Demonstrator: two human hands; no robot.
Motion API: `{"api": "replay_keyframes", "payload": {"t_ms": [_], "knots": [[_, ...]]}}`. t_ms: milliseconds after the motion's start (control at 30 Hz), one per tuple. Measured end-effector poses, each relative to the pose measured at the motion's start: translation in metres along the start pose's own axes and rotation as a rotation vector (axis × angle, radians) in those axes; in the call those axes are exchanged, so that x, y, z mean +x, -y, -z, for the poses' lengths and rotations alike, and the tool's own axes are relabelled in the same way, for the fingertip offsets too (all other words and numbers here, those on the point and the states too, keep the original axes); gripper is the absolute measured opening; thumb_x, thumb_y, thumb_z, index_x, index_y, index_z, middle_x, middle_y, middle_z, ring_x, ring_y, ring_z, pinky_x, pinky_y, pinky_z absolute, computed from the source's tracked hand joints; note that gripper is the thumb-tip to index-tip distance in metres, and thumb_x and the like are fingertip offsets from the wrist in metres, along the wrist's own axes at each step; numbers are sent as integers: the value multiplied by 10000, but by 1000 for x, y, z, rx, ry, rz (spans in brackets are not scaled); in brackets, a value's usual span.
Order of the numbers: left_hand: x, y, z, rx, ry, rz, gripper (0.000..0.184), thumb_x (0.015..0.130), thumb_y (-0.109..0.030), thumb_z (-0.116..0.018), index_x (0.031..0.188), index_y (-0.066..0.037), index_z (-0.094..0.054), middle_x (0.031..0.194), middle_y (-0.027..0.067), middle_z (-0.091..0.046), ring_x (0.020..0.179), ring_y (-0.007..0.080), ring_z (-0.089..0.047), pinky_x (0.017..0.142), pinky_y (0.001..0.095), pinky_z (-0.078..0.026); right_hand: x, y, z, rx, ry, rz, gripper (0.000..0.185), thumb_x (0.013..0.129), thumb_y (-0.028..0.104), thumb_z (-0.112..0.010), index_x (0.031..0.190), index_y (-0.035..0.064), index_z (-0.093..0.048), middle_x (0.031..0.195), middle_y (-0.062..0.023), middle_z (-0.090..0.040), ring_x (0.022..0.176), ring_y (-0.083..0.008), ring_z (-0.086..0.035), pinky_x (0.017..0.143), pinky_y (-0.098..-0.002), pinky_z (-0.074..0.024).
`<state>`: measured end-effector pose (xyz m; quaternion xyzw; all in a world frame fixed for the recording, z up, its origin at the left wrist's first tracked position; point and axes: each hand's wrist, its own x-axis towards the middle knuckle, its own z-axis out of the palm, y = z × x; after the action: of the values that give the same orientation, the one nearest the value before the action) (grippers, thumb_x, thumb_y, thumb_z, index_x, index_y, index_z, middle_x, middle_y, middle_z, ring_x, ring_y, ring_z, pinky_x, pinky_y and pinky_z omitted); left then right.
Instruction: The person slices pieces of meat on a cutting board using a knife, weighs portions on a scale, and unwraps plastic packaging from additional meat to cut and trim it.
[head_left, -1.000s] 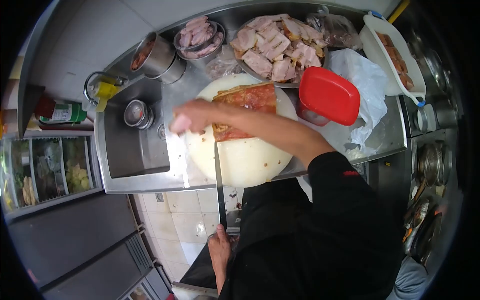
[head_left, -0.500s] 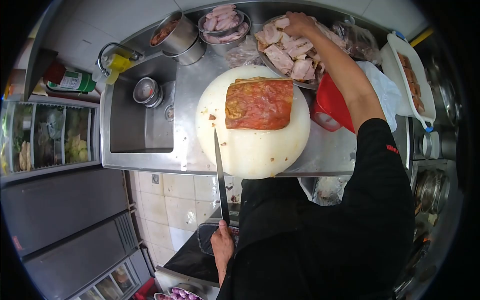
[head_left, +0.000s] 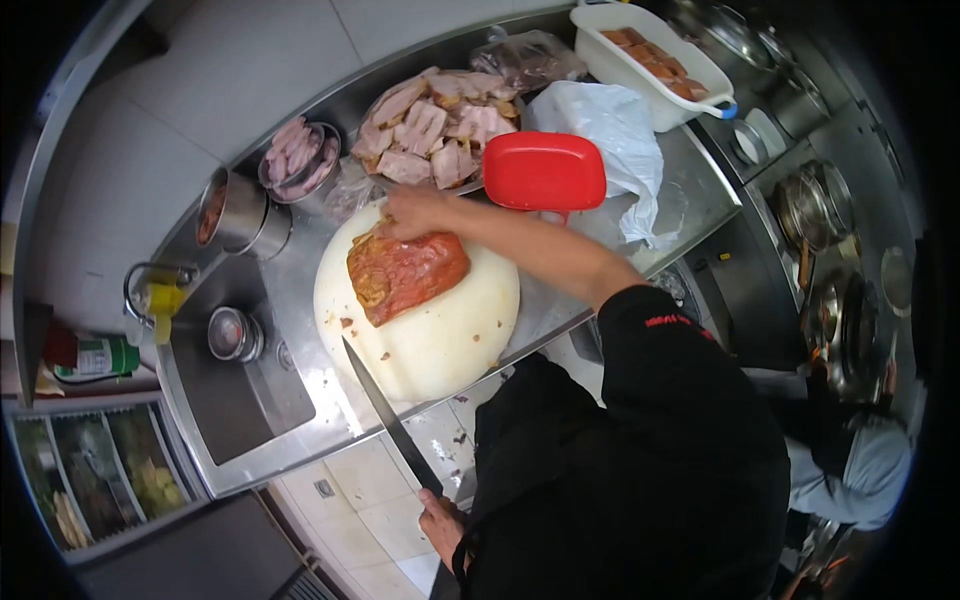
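My left hand (head_left: 440, 525) is closed round the handle of a long knife (head_left: 388, 418). Its blade points up and away, with the tip over the near left part of the round white cutting board (head_left: 455, 350). On that board lies a reddish-brown slab of cooked pork (head_left: 410, 278), skin side up. My right hand (head_left: 415, 212) rests at the slab's far edge, fingers curled down over it; the fingertips are partly hidden. Small brown crumbs lie on the board near the slab. Beyond the board, a large metal tray (head_left: 470, 187) is heaped with cut pork pieces (head_left: 430, 125).
A red plastic container (head_left: 545, 170) and white plastic bag (head_left: 610, 125) stand right of the tray. A white tub (head_left: 655, 110) holds brown blocks. Left are metal pots (head_left: 235, 215), a bowl of pale meat (head_left: 300, 160) and the sink (head_left: 235, 400). A person's grey sleeve (head_left: 865, 480) shows far right.
My right hand has come back from the meat tray to the slab's far edge. My left hand still holds the knife. The view has turned and shifted toward the right.
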<state>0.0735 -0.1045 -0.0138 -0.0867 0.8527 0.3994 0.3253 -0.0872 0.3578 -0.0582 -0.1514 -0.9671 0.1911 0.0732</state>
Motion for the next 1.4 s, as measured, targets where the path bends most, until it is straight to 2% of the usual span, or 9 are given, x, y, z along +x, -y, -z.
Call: {"api": "replay_keyframes", "payload": {"t_ms": [133, 367, 433, 500, 600, 700, 867, 1133, 1400], "knots": [[-11, -14, 11, 20, -93, -148, 724, 1015, -628, -341, 607, -35, -419, 513, 29, -357, 443, 144, -320, 445, 347, -234, -24, 12, -14, 98, 24, -97, 521, 880, 570, -540, 1041, 114, -733, 1002, -199, -710, 991, -376, -671, 900, -482, -501], [20, -6, 24, -26, -12, -111, 685, 1039, -563, -341, 596, -49, -433, 509, 9, -378, 428, 128, -339, 424, 328, -246, -85, 79, -29, 213, 75, -284, 500, 864, 517, -593, 1079, 86, -727, 1093, -196, -697, 1072, -369, -646, 951, -459, -491], [18, -22, 27, -101, 86, 9, 673, 1044, -545, -344, 582, -61, -420, 509, 7, -380, 450, 123, -326, 440, 335, -260, -87, 73, -46, 273, -107, -199, 462, 855, 471, -632, 1083, 80, -723, 1061, -196, -696, 1042, -370, -644, 933, -456, -493], [24, -18, 26, 33, 91, -89, 661, 1053, -493, -354, 654, 17, -488, 539, 52, -401, 526, 154, -378, 507, 385, -330, -84, 55, -64, 391, -461, -78, 290, 842, 309, -695, 996, 66, -732, 972, -164, -693, 944, -357, -645, 874, -439, -504], [20, -35, 21, 200, 79, -224, 678, 1056, -469, -342, 730, 77, -579, 667, 288, -590, 613, 430, -563, 642, 488, -444, -93, 36, -45, 533, -518, -173, 214, 852, 233, -731, 946, 41, -720, 915, -125, -685, 861, -264, -654, 791, -360, -513], [14, -64, 15, 310, 95, -221, 669, 1058, -466, -334, 811, 85, -622, 805, 381, -609, 792, 568, -588, 721, 563, -456, -98, 18, -33, 613, -433, -245, 212, 835, 193, -758, 957, 26, -713, 870, -83, -669, 780, -174, -634, 716, -297, -510], [12, -96, -3, 372, 117, -205, 626, 1065, -444, -319, 860, 68, -615, 809, 382, -610, 824, 583, -584, 730, 607, -451, -107, 17, -27, 808, -291, -273, 244, 818, 140, -762, 1033, 41, -706, 867, -34, -670, 736, -131, -623, 688, -274, -509], [18, -120, -21, 450, 106, -156, 632, 1060, -451, -331, 811, 63, -601, 771, 370, -612, 802, 572, -594, 713, 612, -455, -106, 24, -32, 783, -130, -21, 259, 809, -22, -703, 1065, 5, -667, 1065, -87, -663, 1026, -175, -620, 901, -287, -482], [15, -131, -20, 533, 98, -100, 614, 1052, -460, -343, 828, 51, -598, 783, 365, -624, 791, 577, -595, 733, 622, -463, -95, 28, -37, 622, -149, 123, 301, 706, 90, -748, 990, 5, -699, 1057, -123, -699, 1026, -271, -641, 909, -337, -509]]}}
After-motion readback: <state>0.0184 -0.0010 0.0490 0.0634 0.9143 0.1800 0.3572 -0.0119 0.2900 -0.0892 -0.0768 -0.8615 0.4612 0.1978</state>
